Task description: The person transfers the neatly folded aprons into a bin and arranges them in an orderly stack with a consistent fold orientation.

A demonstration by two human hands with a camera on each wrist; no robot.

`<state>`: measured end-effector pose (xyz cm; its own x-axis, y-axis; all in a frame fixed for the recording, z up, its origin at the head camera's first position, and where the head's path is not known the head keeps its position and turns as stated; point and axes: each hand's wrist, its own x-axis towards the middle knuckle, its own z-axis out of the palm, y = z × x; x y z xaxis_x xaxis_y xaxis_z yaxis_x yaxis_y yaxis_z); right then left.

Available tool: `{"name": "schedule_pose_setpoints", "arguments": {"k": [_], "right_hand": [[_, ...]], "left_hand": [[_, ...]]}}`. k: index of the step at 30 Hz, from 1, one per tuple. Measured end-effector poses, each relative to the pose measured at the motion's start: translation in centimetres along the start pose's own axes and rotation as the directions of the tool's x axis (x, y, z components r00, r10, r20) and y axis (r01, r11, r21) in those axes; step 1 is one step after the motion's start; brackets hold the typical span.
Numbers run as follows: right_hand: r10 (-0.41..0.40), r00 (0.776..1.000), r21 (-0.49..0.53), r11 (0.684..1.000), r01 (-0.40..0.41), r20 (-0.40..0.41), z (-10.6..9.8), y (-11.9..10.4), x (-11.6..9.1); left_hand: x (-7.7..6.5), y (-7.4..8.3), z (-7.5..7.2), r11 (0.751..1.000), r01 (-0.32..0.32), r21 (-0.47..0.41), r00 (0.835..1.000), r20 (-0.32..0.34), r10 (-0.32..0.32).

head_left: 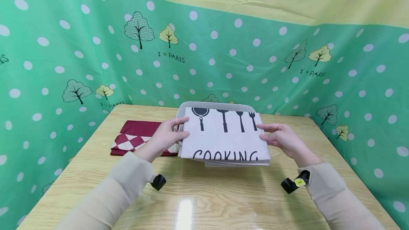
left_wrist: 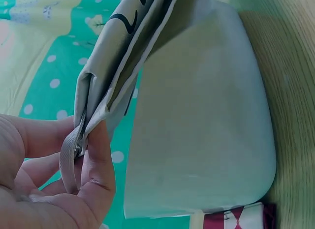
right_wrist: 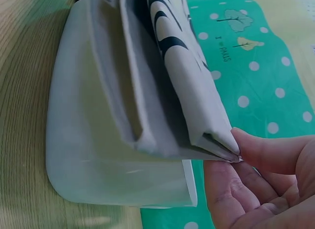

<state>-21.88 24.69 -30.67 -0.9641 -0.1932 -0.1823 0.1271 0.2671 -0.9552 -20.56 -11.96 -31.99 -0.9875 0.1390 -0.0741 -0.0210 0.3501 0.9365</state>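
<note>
A folded white apron [head_left: 227, 141], printed with dark kitchen utensils and the word COOKING, is held up between both hands. My left hand [head_left: 164, 136] pinches its left edge, thumb on one side and fingers on the other. In the left wrist view a pale fabric strap [left_wrist: 70, 162] loops out among the fingers. My right hand [head_left: 284, 139] pinches the opposite edge, and the right wrist view shows thumb and fingers at a folded corner. Just behind and below the apron is a whitish bin [head_left: 220, 104], mostly hidden by it in the head view.
A folded dark red cloth [head_left: 140, 127] with a red-and-white diamond band lies on the wooden table [head_left: 220, 194], left of the bin. A green dotted curtain [head_left: 204, 63] hangs around the table's back and sides.
</note>
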Motion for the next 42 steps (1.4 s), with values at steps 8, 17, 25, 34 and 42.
{"name": "schedule_pose_setpoints", "arguments": {"k": [8, 17, 25, 34, 42], "right_hand": [[0.004, 0.999, -0.056, 0.998, -0.006, -0.036, 0.2, -0.5, 0.9], [0.021, 0.996, -0.07, 0.997, -0.028, -0.09, 0.5, -1.0, 2.0], [0.03, 0.989, -0.129, 0.99, -0.049, -0.141, 0.6, -1.2, 2.8], [0.012, 0.985, -0.131, 0.991, -0.036, -0.174, 0.7, -1.1, 3.9], [0.019, 0.977, -0.113, 0.993, -0.044, -0.214, 0.9, -1.5, 4.6]], "left_hand": [[0.6, 0.4, -0.2, 0.999, 0.007, 0.041, 1.0, -0.01, -0.006], [1.6, 0.7, -0.3, 0.999, 0.023, 0.037, 1.0, -0.019, -0.022], [2.6, 0.7, -0.5, 0.998, 0.03, 0.056, 0.999, -0.028, -0.029], [3.3, 0.8, -0.7, 0.998, 0.031, 0.06, 0.998, -0.053, -0.028], [3.8, 1.0, -0.7, 0.997, 0.032, 0.076, 0.996, -0.082, -0.026]]}}
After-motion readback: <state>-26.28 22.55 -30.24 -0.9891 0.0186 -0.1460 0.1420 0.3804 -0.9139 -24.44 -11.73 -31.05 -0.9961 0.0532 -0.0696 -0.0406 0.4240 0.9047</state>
